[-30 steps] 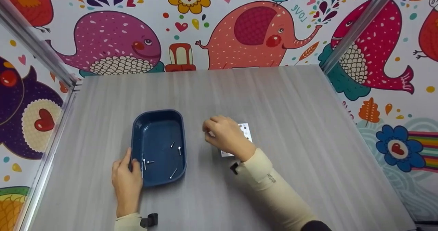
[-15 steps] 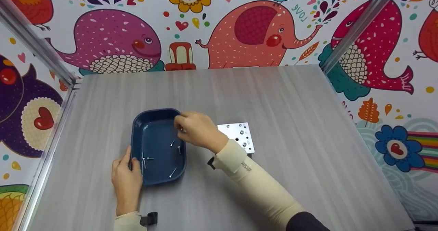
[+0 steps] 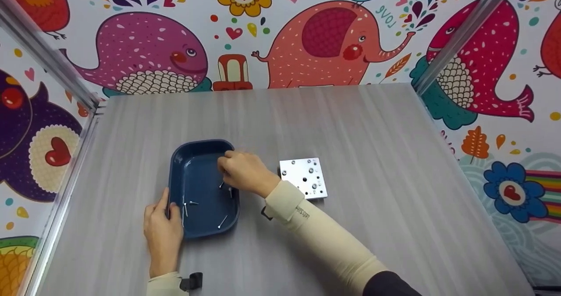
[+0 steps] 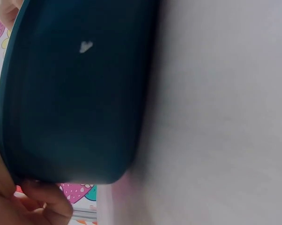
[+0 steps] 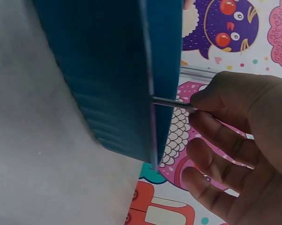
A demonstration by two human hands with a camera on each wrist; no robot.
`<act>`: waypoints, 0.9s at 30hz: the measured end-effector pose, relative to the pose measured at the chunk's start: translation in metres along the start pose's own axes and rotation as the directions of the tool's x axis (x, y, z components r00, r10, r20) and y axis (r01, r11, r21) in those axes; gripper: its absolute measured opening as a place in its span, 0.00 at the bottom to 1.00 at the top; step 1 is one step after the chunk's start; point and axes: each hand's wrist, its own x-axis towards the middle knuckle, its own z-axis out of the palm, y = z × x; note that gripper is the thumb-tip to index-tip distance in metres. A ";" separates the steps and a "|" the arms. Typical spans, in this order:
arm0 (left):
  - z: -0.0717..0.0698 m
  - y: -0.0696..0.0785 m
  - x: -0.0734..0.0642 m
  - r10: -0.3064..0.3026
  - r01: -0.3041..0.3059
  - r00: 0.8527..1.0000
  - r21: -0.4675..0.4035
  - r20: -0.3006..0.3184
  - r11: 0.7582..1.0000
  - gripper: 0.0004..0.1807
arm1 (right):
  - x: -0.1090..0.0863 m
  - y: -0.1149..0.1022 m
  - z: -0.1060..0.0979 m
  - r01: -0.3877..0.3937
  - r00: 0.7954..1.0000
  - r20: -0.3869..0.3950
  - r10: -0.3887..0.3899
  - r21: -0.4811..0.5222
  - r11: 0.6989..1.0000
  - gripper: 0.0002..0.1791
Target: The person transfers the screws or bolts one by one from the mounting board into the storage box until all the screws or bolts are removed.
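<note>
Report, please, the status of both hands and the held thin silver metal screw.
Left hand grips rounded-rectangular blue plastic-looking tray. Right hand pinches thin silver metal screw, over tray. Tray's right rim near screw, possibly in the way.

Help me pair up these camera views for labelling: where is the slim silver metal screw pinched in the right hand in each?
Head: can't be made out at the right hand.
Left wrist: not visible.
Right wrist: the screw shows just right of centre, slightly above mid-height.
Shared landmark: the dark blue rectangular tray, left of centre (head), in the left half (left wrist), upper part, left of centre (right wrist).
</note>
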 end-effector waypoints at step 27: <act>0.000 0.000 0.001 -0.019 0.019 1.000 -0.002 0.018 1.000 0.25 | -0.097 0.070 -0.052 -0.091 0.975 -0.199 0.096 0.034 0.995 0.07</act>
